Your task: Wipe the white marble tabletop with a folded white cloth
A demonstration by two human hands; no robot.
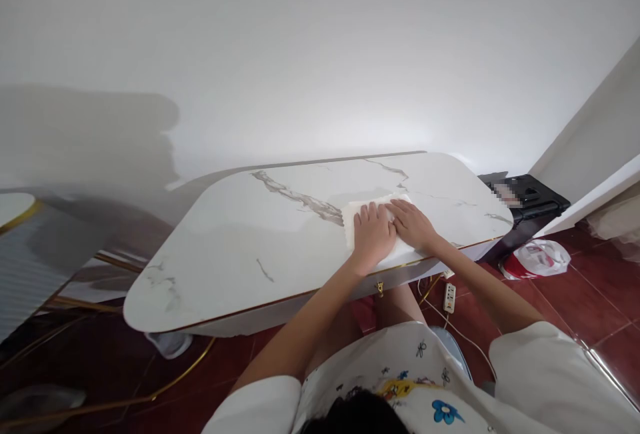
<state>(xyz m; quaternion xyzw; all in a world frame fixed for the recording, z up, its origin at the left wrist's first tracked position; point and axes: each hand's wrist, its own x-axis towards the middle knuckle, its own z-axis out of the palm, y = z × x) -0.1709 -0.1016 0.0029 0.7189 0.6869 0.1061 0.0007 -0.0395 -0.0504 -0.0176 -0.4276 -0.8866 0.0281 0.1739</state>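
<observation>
From the head camera, a folded white cloth point(373, 221) lies on the white marble-patterned desk point(240, 247), toward its near edge and a little right of the middle. Both hands rest on it with flat, spread fingers, gripping nothing: the left hand point(373, 234) covers the cloth's centre, and the right hand point(413, 224) lies at about three o'clock from it, the two touching at the fingertips. The step in hand looks like pressing or smoothing the cloth flat against the desk; the next move would seem to call for even downward pressure, palms sliding outward without bunching the fabric. At roughly three o'clock from the cloth, beyond the desk's rounded end, a black case point(530, 197) sits on the red tiled floor point(590, 294), with a white plastic bag point(540, 257) just beside it and a power strip point(449, 297) under the desk's edge.
</observation>
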